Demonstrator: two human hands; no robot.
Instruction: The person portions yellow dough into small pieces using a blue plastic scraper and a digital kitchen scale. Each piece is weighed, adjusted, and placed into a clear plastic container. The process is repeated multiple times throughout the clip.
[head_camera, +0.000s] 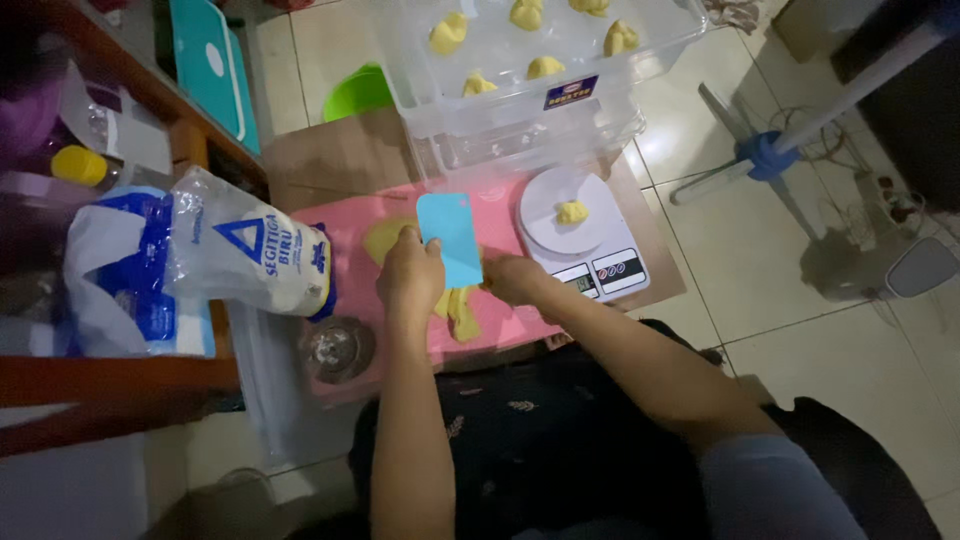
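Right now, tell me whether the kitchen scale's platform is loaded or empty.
Loaded. One small yellow dough piece sits on the round white platform of the kitchen scale; neither hand touches it.

Both forearms reach forward, left hand (409, 272) curled in a grip, right hand (512, 278) pressing downward.

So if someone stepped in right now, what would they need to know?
Left hand grips the blue scraper, upright on the yellow dough on the pink mat.
Right hand rests on the dough beside it.
Done: one small piece sits on the white scale; several pieces lie in the clear tub.
Left: the dough on the mat is uncut.
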